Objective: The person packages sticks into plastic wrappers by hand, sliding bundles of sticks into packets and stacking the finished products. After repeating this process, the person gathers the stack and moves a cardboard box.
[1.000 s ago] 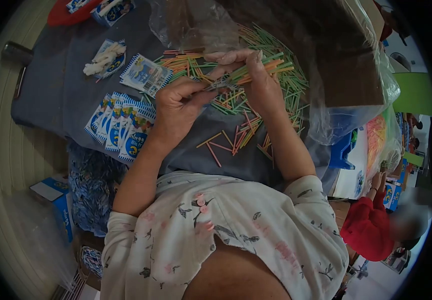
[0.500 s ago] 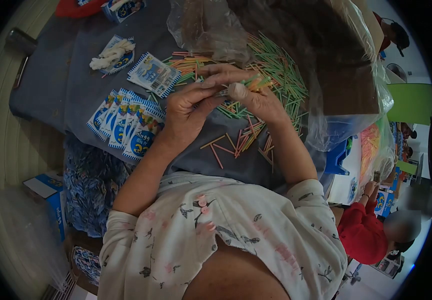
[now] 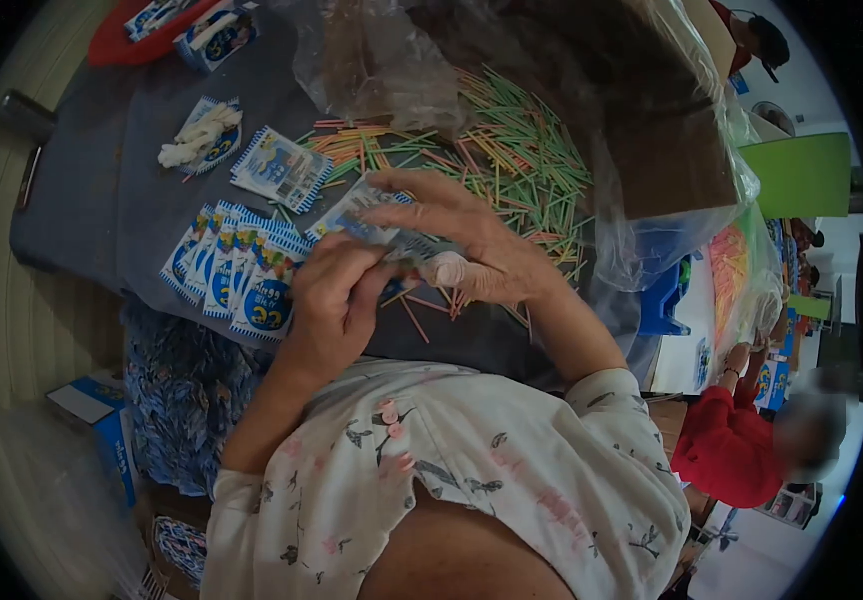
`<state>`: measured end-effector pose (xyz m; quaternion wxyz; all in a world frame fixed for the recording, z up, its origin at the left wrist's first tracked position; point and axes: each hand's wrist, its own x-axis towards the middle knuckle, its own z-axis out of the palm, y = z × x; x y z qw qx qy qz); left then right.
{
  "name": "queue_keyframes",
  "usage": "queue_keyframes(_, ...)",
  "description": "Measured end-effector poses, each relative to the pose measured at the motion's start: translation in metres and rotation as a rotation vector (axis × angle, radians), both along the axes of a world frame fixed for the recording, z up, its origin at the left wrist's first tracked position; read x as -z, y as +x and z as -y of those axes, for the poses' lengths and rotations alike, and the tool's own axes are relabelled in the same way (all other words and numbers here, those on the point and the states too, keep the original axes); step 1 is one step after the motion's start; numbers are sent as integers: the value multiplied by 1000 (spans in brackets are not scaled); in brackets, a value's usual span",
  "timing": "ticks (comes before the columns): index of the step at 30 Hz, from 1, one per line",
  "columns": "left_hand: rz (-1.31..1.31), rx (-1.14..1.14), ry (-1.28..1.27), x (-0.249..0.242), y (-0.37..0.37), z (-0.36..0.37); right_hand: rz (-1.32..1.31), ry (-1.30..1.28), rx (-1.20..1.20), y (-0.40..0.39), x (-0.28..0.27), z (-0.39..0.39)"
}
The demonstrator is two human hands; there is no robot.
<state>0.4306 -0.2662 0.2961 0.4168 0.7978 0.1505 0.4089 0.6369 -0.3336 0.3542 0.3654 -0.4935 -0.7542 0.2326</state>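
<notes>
My left hand is closed, its fingers pinching a small printed packet that is partly hidden between my hands. My right hand is spread, with the fingers stretched out to the left over another blue-and-white packet. A pale wrap covers the right thumb, which lies close to the pinched packet. Behind my hands is a loose pile of thin pink, green, yellow and orange sticks. Left of my left hand, several blue-and-white packets overlap in a row, and a single packet lies above them.
A crumpled white cloth or glove lies on a packet at the left. A red container stands at the far left edge. On the right is a plastic-lined cardboard box. A person in red works farther right.
The bundle of coloured sticks no longer shows in my right hand, whose fingers have spread. My left hand has moved closer to my body. A packet now shows beneath my right fingers.
</notes>
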Motion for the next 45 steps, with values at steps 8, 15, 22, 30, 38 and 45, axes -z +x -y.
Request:
queue_keyframes(8,-560,-547,680,28,-50,-18,264,-290,468,197,26,-39)
queue_keyframes(15,-718,-626,677,7,-40,-24,483,-409,480,213,45,-70)
queue_keyframes(22,-610,-184,471,-13,24,-7,805,-370,549,203,55,-74)
queue_keyframes(30,-637,-235,654,24,36,-4,1074,-475,538,166,27,-93)
queue_keyframes(38,-379,-192,350,9,23,-13,1010,-225,773,162,36,-67)
queue_keyframes(45,-480,-173,341,9,27,-18,1131,362,786,180,56,-49)
